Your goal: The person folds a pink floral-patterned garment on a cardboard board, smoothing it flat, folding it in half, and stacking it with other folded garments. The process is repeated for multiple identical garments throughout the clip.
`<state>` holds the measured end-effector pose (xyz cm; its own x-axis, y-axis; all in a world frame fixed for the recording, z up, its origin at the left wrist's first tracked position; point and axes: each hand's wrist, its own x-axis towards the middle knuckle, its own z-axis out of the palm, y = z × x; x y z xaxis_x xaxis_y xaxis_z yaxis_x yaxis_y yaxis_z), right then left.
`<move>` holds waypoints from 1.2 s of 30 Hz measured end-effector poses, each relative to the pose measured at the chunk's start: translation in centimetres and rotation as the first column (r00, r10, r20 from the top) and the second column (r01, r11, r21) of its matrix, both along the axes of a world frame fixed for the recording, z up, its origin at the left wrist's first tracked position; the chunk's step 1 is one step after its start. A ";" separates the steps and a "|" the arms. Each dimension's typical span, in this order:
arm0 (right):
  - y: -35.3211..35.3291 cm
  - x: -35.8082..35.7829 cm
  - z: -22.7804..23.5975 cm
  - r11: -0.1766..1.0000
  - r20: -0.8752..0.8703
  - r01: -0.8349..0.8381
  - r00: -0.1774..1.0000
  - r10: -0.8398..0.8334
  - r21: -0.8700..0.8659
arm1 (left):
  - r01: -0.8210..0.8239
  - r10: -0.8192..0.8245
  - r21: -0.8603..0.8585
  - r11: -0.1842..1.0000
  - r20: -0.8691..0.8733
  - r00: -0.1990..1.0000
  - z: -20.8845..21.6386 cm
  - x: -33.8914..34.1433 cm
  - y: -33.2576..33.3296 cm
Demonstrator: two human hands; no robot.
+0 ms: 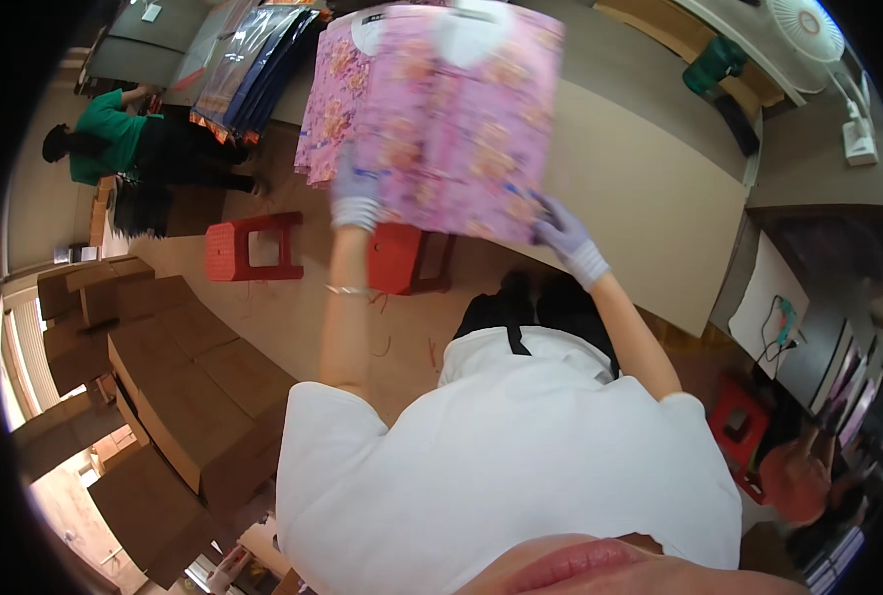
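Observation:
A folded pink floral garment [451, 149] with a white neckline is held up over the table's left end, slightly blurred. My left hand [355, 193], in a pale glove, grips its lower left edge; motion softens the fingers. At the lower right corner, my right hand [566, 240], also gloved, is closed on the same garment, thumb on the front. Behind it to the left shows a similar pink floral garment [334, 104], partly covered by the held one.
The beige table [640, 169] runs off to the right. Dark clothes in clear bags [248, 74] lie at the upper left. Red stools [253, 248] stand below. Cardboard boxes [189, 367] are stacked at the left, near a person in green [114, 139]. A white fan [807, 30] sits upper right.

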<state>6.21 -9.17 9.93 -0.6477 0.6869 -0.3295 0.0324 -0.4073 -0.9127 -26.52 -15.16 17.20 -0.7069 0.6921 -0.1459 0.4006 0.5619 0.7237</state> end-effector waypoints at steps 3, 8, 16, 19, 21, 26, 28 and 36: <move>0.2 -6.1 -0.7 0.970 -0.042 -0.136 0.988 0.147 0.202 | -0.074 -0.026 -0.227 0.971 -0.406 0.914 -1.4 -13.3 0.7; 1.7 1.4 -8.1 0.979 0.105 0.045 0.992 -0.067 0.201 | -0.066 -0.101 -0.332 0.941 -0.460 0.882 -6.1 -21.0 4.7; 7.8 32.8 -10.8 0.848 0.846 0.009 -0.085 -0.527 0.529 | 0.600 -0.293 0.119 0.791 -0.787 0.543 -11.6 -2.0 7.9; 7.0 35.5 -11.7 0.914 0.913 0.132 -0.198 -0.356 0.384 | 0.769 -0.805 -0.391 0.506 -0.534 0.259 -12.8 15.6 6.6; 7.9 33.8 -10.9 0.927 0.924 0.132 -0.213 -0.318 0.350 | 0.681 -0.877 -0.587 0.438 -0.446 0.180 -15.5 21.0 5.3; 5.7 29.3 -6.8 0.881 0.814 -0.320 -0.362 -0.454 0.349 | 0.642 -0.898 -0.629 0.438 -0.343 0.276 -14.1 21.8 6.0; 4.9 28.2 -5.7 0.775 0.836 -0.457 -0.113 -0.537 0.436 | 0.671 -0.919 -0.630 0.390 -0.306 0.248 -13.7 20.9 6.4; 7.8 32.9 -9.7 0.914 0.884 0.032 -0.267 -0.383 0.405 | 0.656 -0.893 -0.606 0.449 -0.296 0.338 -13.9 21.3 5.5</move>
